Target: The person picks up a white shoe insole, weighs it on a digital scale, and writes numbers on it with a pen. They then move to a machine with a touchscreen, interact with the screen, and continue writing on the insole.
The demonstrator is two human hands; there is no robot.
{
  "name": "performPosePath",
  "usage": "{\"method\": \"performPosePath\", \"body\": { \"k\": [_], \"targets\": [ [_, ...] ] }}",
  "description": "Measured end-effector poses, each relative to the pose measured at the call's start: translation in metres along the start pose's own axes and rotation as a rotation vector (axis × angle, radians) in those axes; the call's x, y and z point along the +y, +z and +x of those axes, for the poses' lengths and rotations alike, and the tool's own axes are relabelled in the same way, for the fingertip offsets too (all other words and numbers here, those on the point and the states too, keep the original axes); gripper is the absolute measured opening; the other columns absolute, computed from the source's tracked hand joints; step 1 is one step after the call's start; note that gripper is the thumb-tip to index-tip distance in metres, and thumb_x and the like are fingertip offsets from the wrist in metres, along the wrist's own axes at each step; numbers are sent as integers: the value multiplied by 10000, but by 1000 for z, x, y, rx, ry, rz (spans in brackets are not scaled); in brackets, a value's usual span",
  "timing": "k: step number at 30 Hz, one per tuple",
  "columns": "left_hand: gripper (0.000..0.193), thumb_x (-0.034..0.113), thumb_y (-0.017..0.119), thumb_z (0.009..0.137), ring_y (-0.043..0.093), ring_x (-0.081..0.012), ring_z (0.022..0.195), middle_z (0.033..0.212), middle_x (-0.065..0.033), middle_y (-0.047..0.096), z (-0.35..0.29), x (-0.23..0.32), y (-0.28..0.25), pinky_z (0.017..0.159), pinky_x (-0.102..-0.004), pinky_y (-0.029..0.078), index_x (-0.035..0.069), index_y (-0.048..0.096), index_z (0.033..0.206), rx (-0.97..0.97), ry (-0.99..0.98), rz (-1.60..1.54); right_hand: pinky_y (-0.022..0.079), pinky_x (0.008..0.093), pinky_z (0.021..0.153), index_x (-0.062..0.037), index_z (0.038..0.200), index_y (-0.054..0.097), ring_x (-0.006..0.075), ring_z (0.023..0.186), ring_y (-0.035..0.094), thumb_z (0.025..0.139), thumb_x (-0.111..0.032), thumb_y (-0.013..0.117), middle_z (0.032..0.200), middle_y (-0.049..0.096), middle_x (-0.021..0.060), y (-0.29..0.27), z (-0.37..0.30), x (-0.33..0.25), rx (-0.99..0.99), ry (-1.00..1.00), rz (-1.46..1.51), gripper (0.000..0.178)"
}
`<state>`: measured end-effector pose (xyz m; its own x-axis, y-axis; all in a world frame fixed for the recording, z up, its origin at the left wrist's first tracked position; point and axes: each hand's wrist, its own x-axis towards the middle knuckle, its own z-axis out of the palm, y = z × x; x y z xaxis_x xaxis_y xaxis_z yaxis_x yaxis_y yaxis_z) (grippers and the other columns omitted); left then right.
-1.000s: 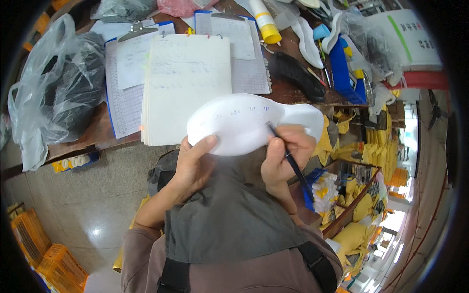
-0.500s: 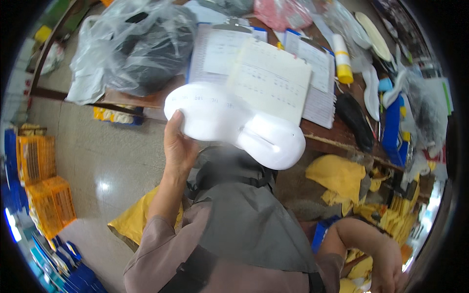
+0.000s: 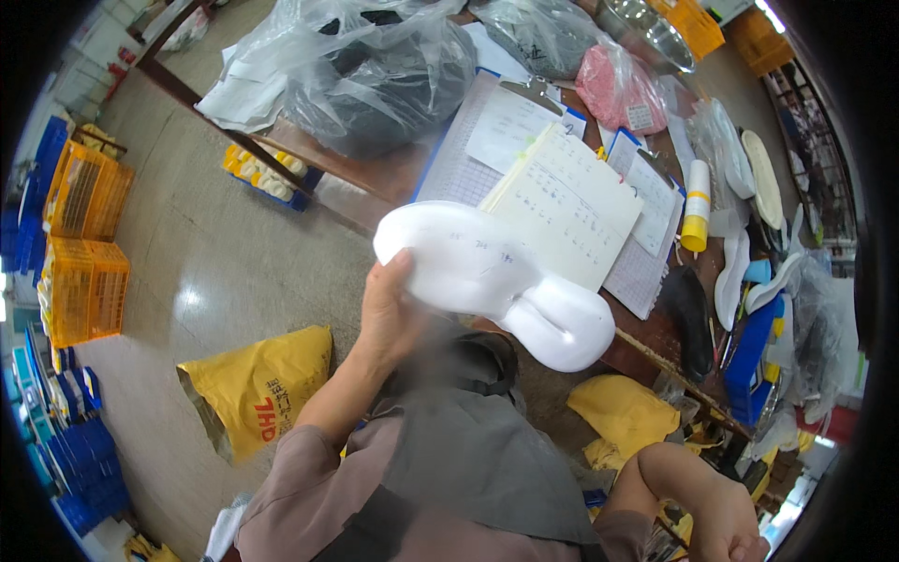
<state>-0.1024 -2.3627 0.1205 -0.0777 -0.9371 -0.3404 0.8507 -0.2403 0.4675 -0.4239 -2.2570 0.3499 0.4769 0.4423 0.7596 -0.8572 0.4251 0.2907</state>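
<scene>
A white, sole-shaped shoe insole with handwritten marks on it is held up before the table edge. Its two rounded ends flank a narrower waist, and one end has a slot-like groove. My left hand grips its left end, thumb on top and the other fingers hidden underneath. At the lower right my right hand hangs beside my body with its fingers curled in; what is in them, if anything, cannot be seen. Behind the insole an open notebook lies over clipboards with paper sheets.
On the table are clear bags of dark material, a pink bag, a yellow-white bottle, a black insole-like piece and a blue bin. Orange crates stand left; a yellow sack lies on the floor.
The view has turned, so the table and its things appear shifted right. My left hand still holds the insole, which is tilted more steeply. My right hand stays low at my side.
</scene>
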Motion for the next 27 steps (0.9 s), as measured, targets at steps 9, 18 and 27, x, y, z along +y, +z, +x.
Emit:
{"method": "performPosePath", "body": {
  "k": [9,18,27],
  "targets": [
    [451,216,610,914,544,-211,1151,1209,-90,578,-58,8,-13,1014,-387,435,5,468,1286,366,430,-47,415,320,785,-20,1070,495,205,868,534,994,-174,465,933,546,55,51,-94,-62,353,660,1542,174],
    [362,140,613,917,586,-190,1081,1164,-83,602,-107,39,-38,944,-359,485,20,494,1237,522,760,-41,340,317,514,-32,856,604,193,555,439,953,-148,505,670,501,18,-43,-119,-198,-1250,1205,1598,181],
    [343,59,629,906,568,-156,1076,1179,-72,597,-111,141,-143,946,-338,463,23,522,1230,544,964,-123,363,329,525,-14,877,660,222,558,512,813,-110,708,681,590,60,-71,-41,-406,-1322,102,2176,125]
  ]
}}
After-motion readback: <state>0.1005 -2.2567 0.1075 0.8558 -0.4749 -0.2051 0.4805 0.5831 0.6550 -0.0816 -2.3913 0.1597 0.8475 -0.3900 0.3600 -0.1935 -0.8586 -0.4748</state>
